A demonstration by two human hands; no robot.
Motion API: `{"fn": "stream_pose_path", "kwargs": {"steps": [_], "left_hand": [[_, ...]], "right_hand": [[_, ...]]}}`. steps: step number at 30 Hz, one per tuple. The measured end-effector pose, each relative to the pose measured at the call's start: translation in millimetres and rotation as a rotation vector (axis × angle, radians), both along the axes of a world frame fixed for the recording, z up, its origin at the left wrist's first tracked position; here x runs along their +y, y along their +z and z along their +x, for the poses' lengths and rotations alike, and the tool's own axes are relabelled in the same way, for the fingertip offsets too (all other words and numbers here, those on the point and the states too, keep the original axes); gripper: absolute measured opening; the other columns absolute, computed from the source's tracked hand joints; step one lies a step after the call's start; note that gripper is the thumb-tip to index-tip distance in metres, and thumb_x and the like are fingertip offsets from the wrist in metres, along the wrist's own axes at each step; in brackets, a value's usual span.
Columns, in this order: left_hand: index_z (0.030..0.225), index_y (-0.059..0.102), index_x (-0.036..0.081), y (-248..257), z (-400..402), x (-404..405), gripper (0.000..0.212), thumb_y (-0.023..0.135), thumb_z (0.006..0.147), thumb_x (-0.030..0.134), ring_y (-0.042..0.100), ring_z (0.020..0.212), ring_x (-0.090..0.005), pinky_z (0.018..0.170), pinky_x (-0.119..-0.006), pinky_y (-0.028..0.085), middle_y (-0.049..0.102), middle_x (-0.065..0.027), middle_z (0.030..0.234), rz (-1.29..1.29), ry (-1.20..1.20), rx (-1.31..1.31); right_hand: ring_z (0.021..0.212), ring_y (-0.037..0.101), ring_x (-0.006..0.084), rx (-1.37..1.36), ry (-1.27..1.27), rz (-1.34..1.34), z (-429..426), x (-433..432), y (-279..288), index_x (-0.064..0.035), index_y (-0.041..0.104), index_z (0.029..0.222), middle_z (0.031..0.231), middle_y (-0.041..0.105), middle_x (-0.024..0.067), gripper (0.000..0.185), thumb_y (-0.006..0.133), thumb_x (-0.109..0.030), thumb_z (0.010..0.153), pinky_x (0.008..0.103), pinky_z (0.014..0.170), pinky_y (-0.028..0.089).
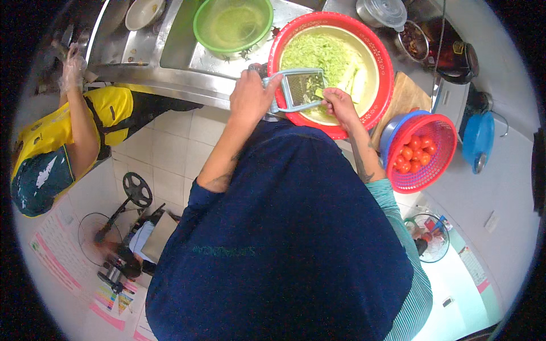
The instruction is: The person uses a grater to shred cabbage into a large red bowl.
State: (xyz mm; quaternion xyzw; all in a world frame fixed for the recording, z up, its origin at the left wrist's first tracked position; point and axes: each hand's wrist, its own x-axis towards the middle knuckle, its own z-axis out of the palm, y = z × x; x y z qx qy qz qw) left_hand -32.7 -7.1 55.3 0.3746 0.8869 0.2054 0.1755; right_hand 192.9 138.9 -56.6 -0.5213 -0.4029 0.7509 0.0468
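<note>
My left hand [251,94] grips the handle end of a grater [303,88] with a pale blue frame. The grater's metal face spans the near left rim of a red basin [386,89]. Between the fingertips of my right hand [339,104] is a small piece of green vegetable [319,92], held at the grater's right edge. Inside the red basin sits a cream bowl [374,70] holding a heap of pale green shreds [315,51]. Longer pale green pieces [359,83] lie at the right of that heap.
A green basin [198,25] stands on the steel sink counter [179,87]. Right of the red basin are a wooden cutting board [403,96] and a red colander [445,149] with several tomatoes [416,153]. A co-worker in a yellow top [47,121] stands at left, near a fan [100,236].
</note>
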Motion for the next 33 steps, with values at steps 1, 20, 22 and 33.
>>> {"fn": "stream_pose_path", "kwargs": {"steps": [1,20,22,33], "left_hand": [[0.115,0.056,-0.001,21.2,-4.7,-2.0,0.042,0.063,0.094,0.035,0.066,0.095,-0.0304,0.081,-0.041,0.051,0.066,-0.0178,0.104,0.167,-0.068,-0.184],[0.118,0.059,0.002,195.9,20.4,-20.8,0.031,0.066,0.092,0.017,0.059,0.078,-0.0112,0.067,-0.025,0.049,0.063,-0.0044,0.093,1.031,-0.622,-0.522],[0.120,0.058,0.002,138.1,10.4,-0.6,0.033,0.066,0.092,0.017,0.059,0.077,-0.0103,0.067,-0.024,0.049,0.062,-0.0038,0.093,0.875,-0.232,-0.539],[0.115,0.049,-0.001,-62.8,27.2,4.6,0.058,0.077,0.082,0.037,0.066,0.094,-0.0416,0.081,-0.046,0.052,0.066,-0.0257,0.098,0.227,0.199,-0.253]], "right_hand": [[0.058,0.052,0.0063,0.000,-0.008,-0.003,-2.3,0.7,0.8,-0.0057,0.062,0.111,0.078,0.065,0.0030,0.022,0.067,-0.017,0.093,0.0194,0.051,0.042],[0.109,0.064,0.0310,-0.148,0.425,0.748,9.7,-3.2,-15.0,0.0014,0.059,0.128,0.113,0.068,0.0234,0.044,0.065,-0.027,0.094,0.0378,0.095,0.048],[0.107,0.065,0.0352,-0.123,0.415,0.891,12.2,-3.7,-18.8,0.0020,0.060,0.124,0.110,0.068,0.0247,0.041,0.063,-0.028,0.095,0.0397,0.094,0.049],[0.079,0.065,0.0392,-0.271,0.385,0.983,-6.9,-4.7,13.0,0.0002,0.061,0.102,0.082,0.066,0.0233,0.033,0.073,-0.028,0.088,0.0426,0.073,0.052]]}}
